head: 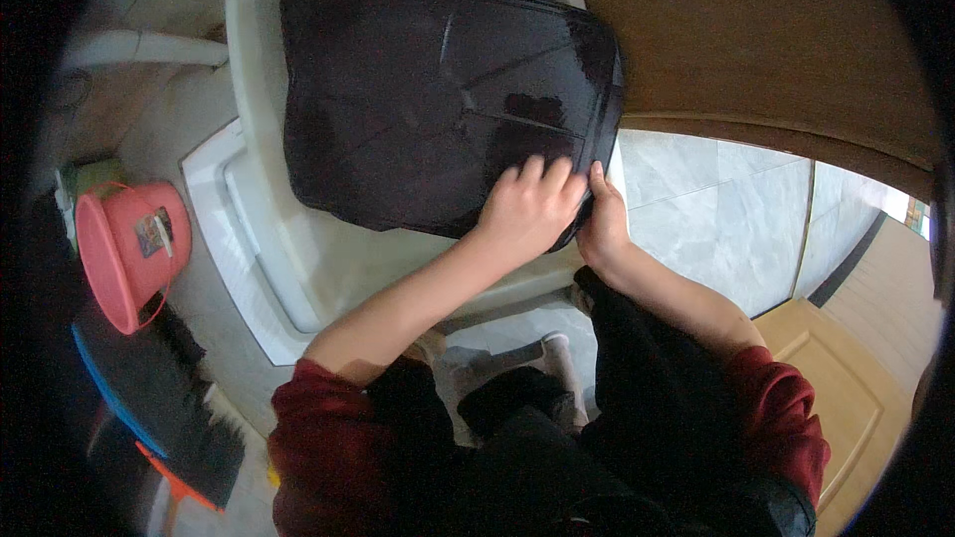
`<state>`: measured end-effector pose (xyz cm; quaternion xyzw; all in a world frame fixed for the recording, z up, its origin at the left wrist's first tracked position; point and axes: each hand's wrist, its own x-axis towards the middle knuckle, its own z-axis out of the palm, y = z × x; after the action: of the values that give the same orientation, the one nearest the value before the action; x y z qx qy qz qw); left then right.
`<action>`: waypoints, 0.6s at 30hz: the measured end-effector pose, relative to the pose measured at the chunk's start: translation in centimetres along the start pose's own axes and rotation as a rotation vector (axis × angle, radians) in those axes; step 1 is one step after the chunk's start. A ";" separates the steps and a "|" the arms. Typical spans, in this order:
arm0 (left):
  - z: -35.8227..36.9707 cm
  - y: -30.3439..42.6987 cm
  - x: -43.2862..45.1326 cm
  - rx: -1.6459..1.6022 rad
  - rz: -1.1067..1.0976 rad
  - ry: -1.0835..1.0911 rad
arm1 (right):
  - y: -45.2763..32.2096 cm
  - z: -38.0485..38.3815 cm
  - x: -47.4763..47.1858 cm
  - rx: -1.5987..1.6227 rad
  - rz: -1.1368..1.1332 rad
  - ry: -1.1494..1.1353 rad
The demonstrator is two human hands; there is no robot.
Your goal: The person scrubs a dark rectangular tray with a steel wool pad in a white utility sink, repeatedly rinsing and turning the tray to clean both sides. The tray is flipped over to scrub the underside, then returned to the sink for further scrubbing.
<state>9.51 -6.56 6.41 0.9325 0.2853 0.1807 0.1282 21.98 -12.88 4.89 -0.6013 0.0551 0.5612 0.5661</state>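
Note:
A large black panel (388, 104), shiny and wet-looking in places, lies across a pale plastic tub (250, 37). Ridges or creases fan out from its middle, and a raised rim runs along its right side. My right hand (606, 227) grips the lower right edge, thumb on top and the other fingers hidden beneath. Just left of it, my left hand (530, 198) presses on the panel with bent, slightly blurred fingers. Whether anything is under those fingers cannot be seen.
Left of the tub are a white basin (257, 268), a pink bucket (130, 253) and dark brush bristles (171, 395). A white pipe (149, 48) meets the tub's far left side. A brown panel (746, 30) rises at right. A pale stool (556, 354) stands between my legs.

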 end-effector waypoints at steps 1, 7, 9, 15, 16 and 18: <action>0.2 -0.2 1.4 -0.015 -0.025 0.039 | 0.1 0.1 -0.1 0.011 0.009 0.020; 0.1 -2.4 4.0 0.007 0.001 0.108 | -0.2 1.1 -1.1 0.017 0.075 0.016; -0.4 -2.2 2.5 0.002 0.000 0.061 | -0.7 1.2 -1.2 0.080 0.125 -0.004; -1.9 0.1 -4.6 -0.037 0.054 -0.093 | -0.7 0.3 -0.8 0.046 0.165 -0.020; -1.8 0.3 -5.0 -0.052 0.041 -0.098 | -0.6 0.2 -0.7 0.040 0.151 -0.023; -1.4 0.3 -4.5 -0.054 -0.004 -0.098 | -0.5 0.1 -0.4 0.027 0.129 -0.036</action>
<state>5.65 -9.19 6.58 0.9358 0.2757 0.1420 0.1677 22.12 -12.86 5.53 -0.5786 0.0910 0.6063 0.5379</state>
